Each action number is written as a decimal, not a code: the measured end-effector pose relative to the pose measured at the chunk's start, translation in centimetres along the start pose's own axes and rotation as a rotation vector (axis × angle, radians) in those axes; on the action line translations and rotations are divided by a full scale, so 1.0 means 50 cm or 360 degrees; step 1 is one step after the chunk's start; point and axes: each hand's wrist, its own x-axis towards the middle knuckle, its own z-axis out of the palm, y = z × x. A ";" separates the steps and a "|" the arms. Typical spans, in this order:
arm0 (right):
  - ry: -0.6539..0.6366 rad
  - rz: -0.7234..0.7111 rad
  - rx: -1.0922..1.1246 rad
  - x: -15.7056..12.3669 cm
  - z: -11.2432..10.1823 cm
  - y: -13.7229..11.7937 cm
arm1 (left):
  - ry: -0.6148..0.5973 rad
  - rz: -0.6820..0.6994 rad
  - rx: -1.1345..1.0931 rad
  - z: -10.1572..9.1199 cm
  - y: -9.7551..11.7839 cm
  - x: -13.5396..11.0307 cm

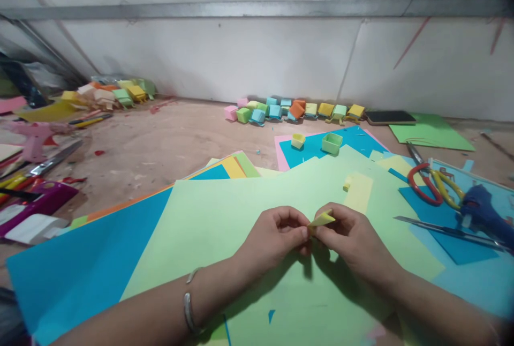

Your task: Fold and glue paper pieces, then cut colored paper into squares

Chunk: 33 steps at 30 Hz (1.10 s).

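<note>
Item: yellow paper piece [322,219], small, apparently folded; located above the pale green sheet [209,228], between the two hands.

Hold: pinched at its left end by thumb and fingers of the left hand [281,231]; gripped on the near side by thumb and fingers of the right hand [348,232]. A two-sided hold is probably used because so slight a piece could not be steadied otherwise. Its lower part is hidden by the fingers.

Orientation: long axis laid roughly crosswise, tilted a little upward to the right; the narrower end is directed toward the left hand, the wider, pointed flap toward the right.

Surroundings: the pale green sheet is spread flat over a blue sheet [88,260], seemingly as a work surface. A pale yellow strip [359,193] is laid just beyond the right hand, perhaps for easy reach. Scissors [420,166], a cutter [450,230] and a blue glue gun [480,209] are grouped at the right, likely to be kept handy. A yellow box [298,141] and a green box [332,144], both open-topped, are set farther back. Small paper models [296,109] are lined along the wall on the counter [180,132], presumably out of the way.
</note>
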 end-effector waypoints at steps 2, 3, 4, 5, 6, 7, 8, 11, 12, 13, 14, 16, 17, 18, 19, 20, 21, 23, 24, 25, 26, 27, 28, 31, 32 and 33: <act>0.0009 0.0025 0.0017 -0.001 0.002 -0.002 | 0.0010 0.0028 0.0051 0.002 0.003 -0.002; 0.0006 0.0048 0.0015 -0.002 0.003 -0.005 | 0.0021 0.0044 0.0062 0.003 0.004 -0.004; 0.0000 0.0075 0.0011 -0.002 0.004 -0.009 | 0.0032 0.0053 0.0062 0.004 0.006 -0.005; 0.0000 0.0103 0.0019 -0.001 0.005 -0.013 | 0.0044 0.0054 0.0054 0.005 0.007 -0.007; -0.0003 0.0131 0.0037 -0.001 0.006 -0.018 | 0.0052 0.0046 0.0048 0.006 0.007 -0.008; -0.0003 0.0152 0.0067 -0.001 0.006 -0.022 | 0.0058 0.0036 0.0041 0.006 0.007 -0.009; -0.0006 0.0169 0.0097 -0.001 0.006 -0.025 | 0.0058 0.0029 0.0027 0.006 0.007 -0.009; 0.0002 0.0145 0.0064 -0.004 0.006 -0.027 | 0.0034 0.0034 -0.0031 0.005 0.005 -0.009; 0.0013 0.0113 0.0012 -0.005 0.005 -0.026 | 0.0022 0.0038 -0.0036 0.005 0.005 -0.008; 0.0023 0.0075 -0.0044 -0.006 0.004 -0.025 | 0.0015 0.0039 -0.0028 0.005 0.005 -0.008; 0.0024 0.0041 -0.0100 -0.008 0.003 -0.024 | 0.0006 0.0035 -0.0010 0.004 0.006 -0.008; 0.0028 -0.0016 -0.0176 -0.010 0.001 -0.021 | 0.0000 0.0017 0.0029 0.003 0.007 -0.008; 0.0034 -0.0044 -0.0204 -0.010 0.001 -0.021 | -0.0003 0.0011 0.0045 0.003 0.008 -0.008; 0.0037 -0.0070 -0.0234 -0.010 0.000 -0.020 | -0.0008 0.0010 0.0058 0.002 0.008 -0.008; 0.0039 -0.0093 -0.0266 -0.010 0.000 -0.019 | -0.0014 0.0014 0.0071 0.001 0.007 -0.008; 0.0040 -0.0116 -0.0293 -0.009 -0.001 -0.018 | -0.0016 0.0020 0.0089 0.000 0.007 -0.007; 0.0036 -0.0145 -0.0320 -0.009 -0.002 -0.017 | -0.0014 0.0024 0.0113 0.000 0.006 -0.007; 0.0021 -0.0209 -0.0367 -0.008 -0.003 -0.014 | -0.0008 0.0018 0.0173 0.000 0.006 -0.007; 0.0010 -0.0228 -0.0379 -0.009 -0.005 -0.013 | 0.0002 0.0017 0.0210 0.001 0.007 -0.007; -0.0002 -0.0236 -0.0380 -0.009 -0.006 -0.012 | 0.0013 0.0027 0.0252 0.002 0.008 -0.007; -0.0023 -0.0223 -0.0372 -0.010 -0.007 -0.011 | 0.0028 0.0051 0.0297 0.003 0.009 -0.008; -0.0040 -0.0191 -0.0357 -0.010 -0.008 -0.010 | 0.0041 0.0090 0.0346 0.004 0.011 -0.009; -0.0055 -0.0152 -0.0337 -0.010 -0.008 -0.010 | 0.0059 0.0140 0.0396 0.005 0.012 -0.011; -0.0087 -0.0095 -0.0322 -0.009 -0.005 -0.009 | 0.0102 0.0287 0.0512 0.005 0.012 -0.014; -0.0090 -0.0096 -0.0318 -0.008 -0.002 -0.009 | 0.0099 0.0305 0.0519 0.005 0.011 -0.014; -0.0089 -0.0107 -0.0307 -0.008 0.001 -0.009 | 0.0086 0.0305 0.0506 0.004 0.009 -0.014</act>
